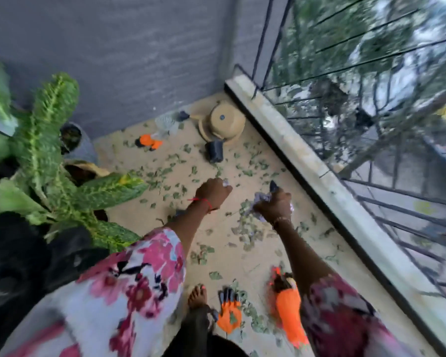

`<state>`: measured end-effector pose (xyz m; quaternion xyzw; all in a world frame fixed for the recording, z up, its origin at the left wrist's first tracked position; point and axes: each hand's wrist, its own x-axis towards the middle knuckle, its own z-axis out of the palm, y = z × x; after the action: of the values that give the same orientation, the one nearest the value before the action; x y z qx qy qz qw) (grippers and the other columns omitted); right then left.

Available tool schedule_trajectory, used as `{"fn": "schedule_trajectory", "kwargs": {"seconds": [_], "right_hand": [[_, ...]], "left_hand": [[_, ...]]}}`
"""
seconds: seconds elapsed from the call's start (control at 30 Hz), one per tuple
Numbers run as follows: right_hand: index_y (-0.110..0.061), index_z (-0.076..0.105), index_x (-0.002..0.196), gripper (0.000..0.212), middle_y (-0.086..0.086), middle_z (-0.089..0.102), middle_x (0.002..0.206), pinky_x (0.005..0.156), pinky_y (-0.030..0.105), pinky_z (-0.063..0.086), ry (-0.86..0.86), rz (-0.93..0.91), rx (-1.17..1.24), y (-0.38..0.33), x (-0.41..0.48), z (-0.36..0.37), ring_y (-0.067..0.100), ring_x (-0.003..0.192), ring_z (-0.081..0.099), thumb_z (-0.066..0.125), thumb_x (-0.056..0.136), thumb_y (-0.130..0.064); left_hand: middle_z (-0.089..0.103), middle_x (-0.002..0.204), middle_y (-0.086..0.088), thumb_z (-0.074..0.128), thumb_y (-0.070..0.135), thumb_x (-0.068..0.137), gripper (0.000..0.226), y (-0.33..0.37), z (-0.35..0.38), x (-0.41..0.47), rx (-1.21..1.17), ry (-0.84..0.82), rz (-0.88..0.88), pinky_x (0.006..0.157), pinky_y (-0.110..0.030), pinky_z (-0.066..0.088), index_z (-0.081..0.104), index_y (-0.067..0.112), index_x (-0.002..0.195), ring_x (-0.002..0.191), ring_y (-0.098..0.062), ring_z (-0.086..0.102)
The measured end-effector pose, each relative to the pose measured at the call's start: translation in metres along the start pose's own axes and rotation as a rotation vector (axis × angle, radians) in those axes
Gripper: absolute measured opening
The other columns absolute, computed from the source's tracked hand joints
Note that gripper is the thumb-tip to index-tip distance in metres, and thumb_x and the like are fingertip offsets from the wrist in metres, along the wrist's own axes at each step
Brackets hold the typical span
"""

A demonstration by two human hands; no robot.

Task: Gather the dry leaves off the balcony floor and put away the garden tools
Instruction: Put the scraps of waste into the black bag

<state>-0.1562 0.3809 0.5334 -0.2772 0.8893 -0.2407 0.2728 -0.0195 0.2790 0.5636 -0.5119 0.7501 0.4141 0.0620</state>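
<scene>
Plant [49, 150] at your 9 o'clock. L hand [213, 193] is a fist round a pale scrap [226, 183], w/ dry leaves [245, 225] strewn over the floor [242, 266] at 12. R hand [274, 206], approx. 1 o'clock, clutches a crumpled pale wad [262, 198]. Orange gloves [290, 307] lie at 5, near the railing [397, 222].

Soft, even daylight enters from the railing [386, 197] side, leaving faint shadows on the balcony floor [245, 264]. Motion blur smears everything, worst on the trees [345, 37] and floral sleeves [129, 279]; wide-angle distortion bends the edges.
</scene>
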Motion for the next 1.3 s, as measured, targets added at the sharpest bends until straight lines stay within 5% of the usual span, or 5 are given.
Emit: {"fn": "schedule_trajectory", "kwargs": {"seconds": [0.23,0.4,0.57,0.93,1.3], "right_hand": [[-0.001,0.059,0.082,0.032,0.016,0.054,0.098,0.064,0.035,0.038,0.112,-0.271,-0.253,-0.019,-0.098,-0.141,0.03,0.098,0.046,0.069,0.063,-0.025],[-0.014,0.052,0.061,0.02,0.014,0.054,0.089,0.068,0.043,0.043,0.321,-0.285,-0.283,0.006,-0.178,-0.209,0.033,0.091,0.047,0.071,0.063,-0.015],[-0.004,0.057,0.055,0.019,0.01,0.055,0.075,0.06,0.038,0.039,0.72,-0.077,-0.12,0.038,-0.237,-0.233,0.029,0.073,0.047,0.066,0.068,-0.016],[-0.027,0.037,0.051,0.041,0.004,0.045,0.076,0.06,0.034,0.031,1.026,0.465,0.197,0.138,-0.386,-0.212,0.032,0.074,0.05,0.075,0.059,-0.015],[-0.003,0.054,0.065,0.026,0.009,0.046,0.077,0.062,0.027,0.026,1.188,0.888,0.36,0.273,-0.585,-0.165,0.03,0.079,0.049,0.073,0.062,-0.02]], "left_hand": [[0.053,0.131,-0.019,0.048,0.037,0.097,0.046,0.092,-0.018,-0.091,0.161,-0.075,0.252,0.091,-0.033,0.041,0.054,0.002,0.126,0.117,-0.032,0.052],[0.062,0.113,-0.022,0.05,0.035,0.096,0.039,0.152,-0.013,-0.147,0.277,-0.112,0.521,0.076,-0.033,0.041,0.062,-0.001,0.107,0.104,-0.032,0.058],[0.062,0.11,-0.021,0.048,0.039,0.096,0.042,0.193,0.017,-0.177,0.491,-0.236,0.763,0.068,-0.035,0.037,0.06,0.0,0.105,0.102,-0.034,0.057],[0.039,0.063,-0.006,0.047,0.032,0.098,0.035,0.224,0.137,-0.305,0.569,-0.572,1.129,0.053,-0.033,0.023,0.04,0.011,0.07,0.069,-0.03,0.042],[0.061,0.113,-0.025,0.041,0.032,0.099,0.042,0.188,0.298,-0.479,0.704,-0.852,1.161,0.077,-0.035,0.041,0.058,-0.005,0.111,0.104,-0.037,0.057]]}}
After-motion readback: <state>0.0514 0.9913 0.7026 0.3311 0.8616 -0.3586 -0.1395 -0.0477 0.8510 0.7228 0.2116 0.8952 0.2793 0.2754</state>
